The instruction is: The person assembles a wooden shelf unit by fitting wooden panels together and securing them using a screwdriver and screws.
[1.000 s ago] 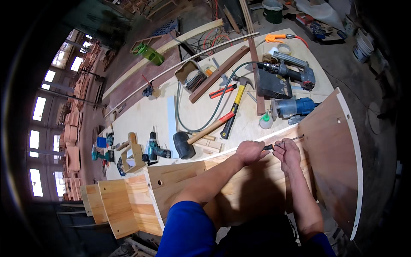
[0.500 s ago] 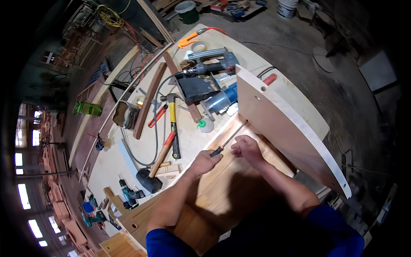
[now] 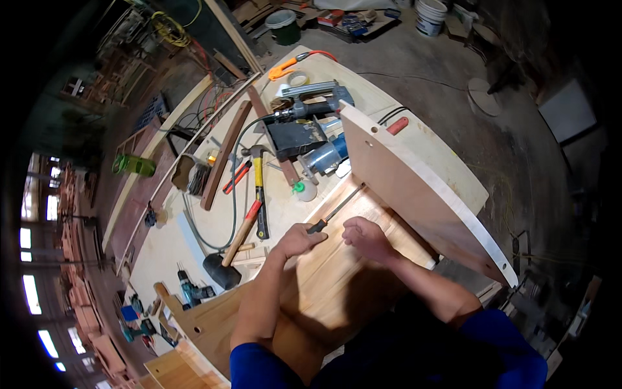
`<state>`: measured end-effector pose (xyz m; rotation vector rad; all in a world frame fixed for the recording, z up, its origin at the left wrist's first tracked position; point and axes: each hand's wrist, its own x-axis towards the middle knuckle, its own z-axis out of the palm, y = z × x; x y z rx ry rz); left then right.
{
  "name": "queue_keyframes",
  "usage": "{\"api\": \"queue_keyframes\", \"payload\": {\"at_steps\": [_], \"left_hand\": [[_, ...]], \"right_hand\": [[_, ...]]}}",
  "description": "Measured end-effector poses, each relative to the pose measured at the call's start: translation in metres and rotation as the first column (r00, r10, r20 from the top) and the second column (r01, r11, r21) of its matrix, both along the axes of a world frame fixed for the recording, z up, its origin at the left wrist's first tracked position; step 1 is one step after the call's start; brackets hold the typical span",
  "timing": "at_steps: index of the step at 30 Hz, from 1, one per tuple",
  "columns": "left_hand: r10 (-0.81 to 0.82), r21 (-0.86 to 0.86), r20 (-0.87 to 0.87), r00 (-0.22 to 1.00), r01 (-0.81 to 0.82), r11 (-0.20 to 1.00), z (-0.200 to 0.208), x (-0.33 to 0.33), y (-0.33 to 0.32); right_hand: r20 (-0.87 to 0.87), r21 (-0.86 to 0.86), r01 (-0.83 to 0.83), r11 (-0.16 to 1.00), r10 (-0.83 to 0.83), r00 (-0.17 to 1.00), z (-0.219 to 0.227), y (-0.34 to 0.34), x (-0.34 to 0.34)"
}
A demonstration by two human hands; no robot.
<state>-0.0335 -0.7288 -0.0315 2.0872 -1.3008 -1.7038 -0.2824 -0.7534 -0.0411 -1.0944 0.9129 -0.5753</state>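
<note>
My left hand point(image 3: 299, 240) is closed around the handle of a screwdriver point(image 3: 337, 211), dark with an orange band. Its shaft points away to the right, and the tip is at the inner corner by the upright panel; whether it sits on a screw is too small to tell. Just right of the handle, my right hand point(image 3: 368, 240) is curled with fingers bent in, and what it may hold is hidden. Both hands are over a brown wooden board point(image 3: 337, 266) of a box-like piece. A pale curved-edge panel point(image 3: 421, 188) with round holes stands at its right end.
On the pale worktable point(image 3: 165, 249) lie a claw hammer point(image 3: 258, 168), a rubber mallet point(image 3: 222, 271), a cordless drill point(image 3: 193, 290), a nail gun point(image 3: 311, 107), a blue power tool point(image 3: 324, 157) and a green-capped bottle point(image 3: 304, 189). An air hose point(image 3: 234, 201) winds between them.
The view has shifted slightly, so the bench and panel sit a little further left. My left hand keeps its grip on the screwdriver; my right hand stays curled beside it.
</note>
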Motion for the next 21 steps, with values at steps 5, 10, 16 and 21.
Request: {"api": "queue_keyframes", "payload": {"at_steps": [5,10,16,21], "left_hand": [[0.391,0.227,-0.434,0.812,-0.321,0.920,0.005,-0.003,0.031],[0.621,0.164,-0.601,0.503,-0.683,0.712,-0.015,-0.071,0.063],[0.635,-0.343,-0.220,0.741,-0.668,0.661,-0.033,-0.174,0.105],[0.601,-0.463,0.000,0.799,-0.533,0.708,0.031,-0.229,0.149]], "right_hand": [[-0.145,-0.182,-0.215,0.959,0.190,0.971,0.056,0.025,-0.041],[-0.299,-0.042,-0.313,0.949,0.287,0.910,0.025,0.047,-0.075],[-0.302,-0.054,-0.308,0.950,0.279,0.912,0.004,0.066,-0.105],[-0.084,0.175,-0.320,0.931,0.338,0.937,0.022,0.084,-0.098]]}}
